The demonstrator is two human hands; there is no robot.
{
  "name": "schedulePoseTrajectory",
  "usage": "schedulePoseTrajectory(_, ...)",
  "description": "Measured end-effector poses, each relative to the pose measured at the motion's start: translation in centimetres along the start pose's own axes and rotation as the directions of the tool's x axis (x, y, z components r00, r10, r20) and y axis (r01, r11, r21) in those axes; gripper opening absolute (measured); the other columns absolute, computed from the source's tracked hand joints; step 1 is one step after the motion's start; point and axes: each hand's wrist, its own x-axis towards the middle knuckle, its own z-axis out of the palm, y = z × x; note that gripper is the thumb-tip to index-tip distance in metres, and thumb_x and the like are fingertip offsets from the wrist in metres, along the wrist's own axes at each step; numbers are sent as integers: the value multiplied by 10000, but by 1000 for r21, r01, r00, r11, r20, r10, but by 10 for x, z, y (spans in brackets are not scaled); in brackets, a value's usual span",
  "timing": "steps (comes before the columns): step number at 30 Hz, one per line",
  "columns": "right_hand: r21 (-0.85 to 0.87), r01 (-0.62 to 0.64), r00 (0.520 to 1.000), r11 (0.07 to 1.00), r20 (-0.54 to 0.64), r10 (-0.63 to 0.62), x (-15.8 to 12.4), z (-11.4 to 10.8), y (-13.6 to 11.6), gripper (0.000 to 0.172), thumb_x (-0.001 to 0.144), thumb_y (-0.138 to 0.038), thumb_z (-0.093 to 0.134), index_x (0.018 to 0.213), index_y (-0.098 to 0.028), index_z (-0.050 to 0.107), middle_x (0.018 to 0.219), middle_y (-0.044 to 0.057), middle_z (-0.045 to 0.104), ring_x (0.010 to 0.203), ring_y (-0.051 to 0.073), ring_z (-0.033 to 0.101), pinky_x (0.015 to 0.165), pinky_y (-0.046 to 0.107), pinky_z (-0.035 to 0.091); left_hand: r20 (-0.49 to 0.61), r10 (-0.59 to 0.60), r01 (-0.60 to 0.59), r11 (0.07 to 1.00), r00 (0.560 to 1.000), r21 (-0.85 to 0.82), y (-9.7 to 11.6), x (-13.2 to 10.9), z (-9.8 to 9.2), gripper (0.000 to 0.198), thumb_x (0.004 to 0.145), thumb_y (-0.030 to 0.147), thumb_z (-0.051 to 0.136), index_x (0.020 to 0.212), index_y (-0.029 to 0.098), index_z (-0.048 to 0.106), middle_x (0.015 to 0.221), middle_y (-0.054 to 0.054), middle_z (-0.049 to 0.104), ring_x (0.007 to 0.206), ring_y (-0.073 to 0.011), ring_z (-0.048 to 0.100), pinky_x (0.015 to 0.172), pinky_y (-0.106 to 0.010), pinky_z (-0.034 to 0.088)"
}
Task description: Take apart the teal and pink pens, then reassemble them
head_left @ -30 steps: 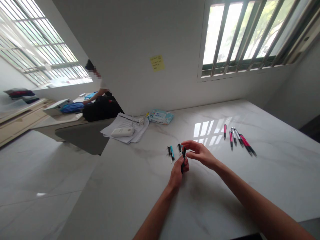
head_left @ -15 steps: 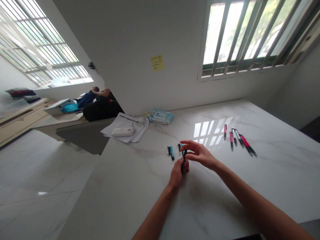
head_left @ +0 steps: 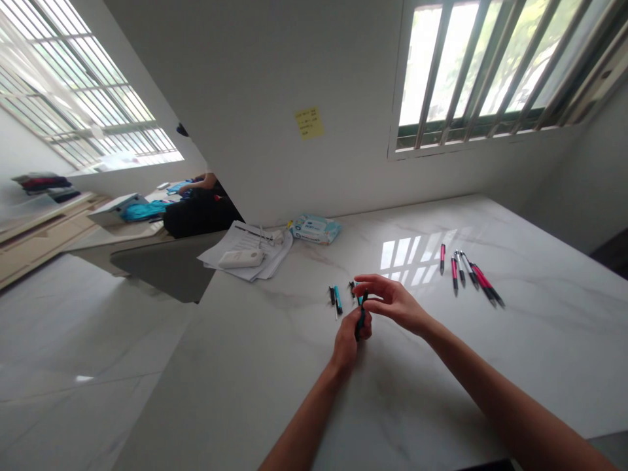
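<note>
My left hand (head_left: 348,333) is wrapped round a dark pen (head_left: 362,320) with some teal on it, held tilted above the table. At the pen's upper end is my right hand (head_left: 395,304), its thumb and fingertips curved about the tip; the exact contact is partly hidden. Just left of the hands lie a black pen part (head_left: 332,296), a teal pen barrel (head_left: 338,298) and a thin pale rod (head_left: 336,311). Behind my right fingertips, another black piece (head_left: 352,288) and a bit of teal show, partly covered.
Several pink and white pens (head_left: 461,268) lie to the right on the marble-patterned table (head_left: 417,392). Papers (head_left: 267,265) with a white device (head_left: 241,259) and a wipes pack (head_left: 315,229) sit farther back. Beyond the partition, a person's arm (head_left: 199,183) is near blue cloth.
Both my hands and the pen keep almost the same pose. In the background, the other person has lowered the dark blue cloth that was held up.
</note>
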Motion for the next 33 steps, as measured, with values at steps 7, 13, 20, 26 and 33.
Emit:
schedulePoseTrajectory(7, 45, 30, 999, 999, -24, -29, 1, -2, -4, 440, 835, -289, 797, 1251, -211, 677, 1031, 68, 749, 829, 166, 690, 811, 343, 580, 48, 141, -147, 977, 989, 153, 9, -2, 1, 414, 969, 562, 527, 821, 180, 583, 698, 10, 457, 646, -136, 384, 618, -272, 342)
schedulePoseTrajectory(13, -24, 81, 997, 996, 14, -81, -1, 2, -44, 450, 859, -286, 765, 1290, -218, 655, 1057, 82, 758, 742, 147, 667, 721, 327, 584, 120, 284, -307, 906, 951, 290, 20, -7, 3, 368, 960, 549, 594, 997, 189, 667, 844, -30, 608, 835, -186, 531, 810, -300, 424)
schedulePoseTrajectory(20, -79, 236, 954, 968, -172, -247, 2, 1, -88, 680, 822, -338, 821, 1439, -264, 545, 1071, 73, 762, 976, 204, 703, 882, 367, 586, 109, 292, -311, 916, 950, 254, 17, -6, 1, 327, 933, 496, 672, 1045, 189, 689, 1023, -79, 696, 960, -214, 626, 943, -347, 448)
schedulePoseTrajectory(26, -333, 71, 907, 940, -370, -200, 24, -36, -16, 370, 822, -358, 764, 1152, -208, 692, 1059, 76, 751, 878, 206, 740, 817, 357, 599, 37, 281, -282, 929, 959, 242, 17, -2, -5, 382, 908, 528, 690, 1073, 184, 693, 933, -78, 699, 931, -218, 635, 918, -354, 469)
schedulePoseTrajectory(33, -700, -113, 915, 706, -351, -201, 30, -57, 56, 218, 837, -201, 631, 1021, -216, 748, 1062, 47, 733, 706, 137, 693, 747, 301, 569, -10, 272, -262, 934, 962, 244, 17, 0, -6, 371, 909, 516, 688, 1067, 181, 708, 859, -54, 671, 834, -185, 602, 824, -320, 469)
